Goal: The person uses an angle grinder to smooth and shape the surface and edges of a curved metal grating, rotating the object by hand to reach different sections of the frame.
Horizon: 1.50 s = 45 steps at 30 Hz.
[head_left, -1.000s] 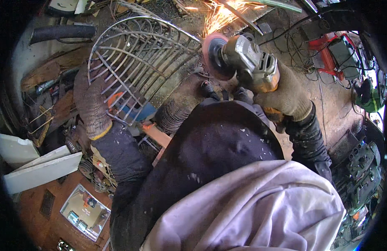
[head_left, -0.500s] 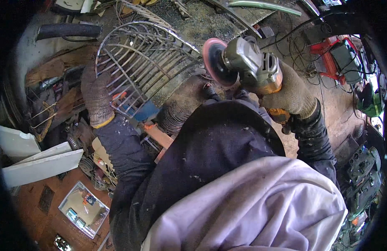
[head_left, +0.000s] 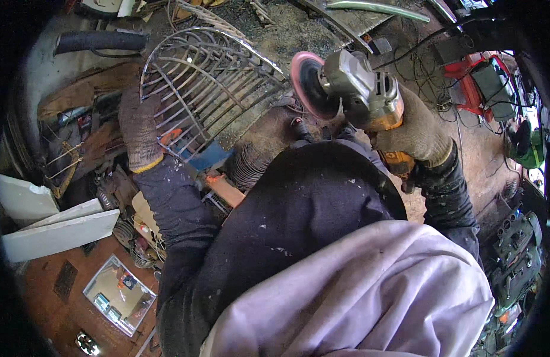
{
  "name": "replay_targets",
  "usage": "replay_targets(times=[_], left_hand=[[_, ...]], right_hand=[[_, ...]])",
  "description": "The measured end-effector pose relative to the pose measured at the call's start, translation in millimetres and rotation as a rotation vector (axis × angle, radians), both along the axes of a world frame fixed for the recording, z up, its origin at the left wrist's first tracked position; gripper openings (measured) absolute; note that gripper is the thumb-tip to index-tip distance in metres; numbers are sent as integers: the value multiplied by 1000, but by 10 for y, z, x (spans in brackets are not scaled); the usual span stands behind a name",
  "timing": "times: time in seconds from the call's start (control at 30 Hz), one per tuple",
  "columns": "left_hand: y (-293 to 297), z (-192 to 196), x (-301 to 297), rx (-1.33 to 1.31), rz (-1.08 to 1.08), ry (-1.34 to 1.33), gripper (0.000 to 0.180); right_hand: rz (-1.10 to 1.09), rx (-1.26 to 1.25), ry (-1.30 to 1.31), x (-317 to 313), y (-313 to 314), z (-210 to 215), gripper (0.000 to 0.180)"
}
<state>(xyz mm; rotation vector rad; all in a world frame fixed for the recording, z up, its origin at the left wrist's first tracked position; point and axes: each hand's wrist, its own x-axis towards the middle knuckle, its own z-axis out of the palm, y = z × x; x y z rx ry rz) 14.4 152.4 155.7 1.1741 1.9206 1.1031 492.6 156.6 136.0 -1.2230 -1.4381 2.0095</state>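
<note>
A cordless angle grinder [head_left: 367, 89] with an orange and grey body is gripped in my gloved right hand [head_left: 419, 128]. Its reddish disc [head_left: 308, 83] faces left, a little apart from the right tip of a curved metal bar grille [head_left: 209, 89]. My left hand [head_left: 139, 128], in a brown knitted glove with a yellow cuff edge, is closed at the grille's left rim. The fingertips of that hand are partly hidden. The grille is tilted, with many parallel bars and a bright rim.
Below the grille are a blue object [head_left: 209, 157] and a coil of wire [head_left: 249, 166]. White boards [head_left: 61, 235] lie at left, near a framed glass panel [head_left: 120, 294]. Cables [head_left: 433, 89] and a red stand [head_left: 468, 89] are at the right. Metal strips lie at the far side.
The grinder and the grille have shifted slightly to the right in the picture, as has much of the background. Both hands keep their hold.
</note>
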Motion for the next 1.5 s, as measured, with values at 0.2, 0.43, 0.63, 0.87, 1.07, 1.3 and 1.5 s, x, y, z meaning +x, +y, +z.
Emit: replay_targets(times=[0.2, 0.43, 0.63, 0.87, 1.07, 1.3, 1.5], left_hand=[[36, 24, -22, -59, 8, 135, 48], [37, 28, -113, -92, -61, 126, 51], [39, 33, -11, -2, -20, 201, 48], [39, -48, -74, 44, -33, 178, 59], [27, 35, 11, -37, 3, 195, 59], [50, -157, -357, -93, -37, 432, 54], [25, -54, -57, -54, 42, 193, 53]], right_hand=[[19, 65, -37, -116, 38, 122, 80], [64, 195, -101, -102, 53, 178, 86], [45, 144, -26, -102, 77, 218, 85], [69, 119, -36, -68, 107, 247, 84], [81, 105, 7, -63, 107, 222, 85], [127, 205, -18, -64, 166, 261, 82], [45, 7, -67, 54, 107, 182, 86]])
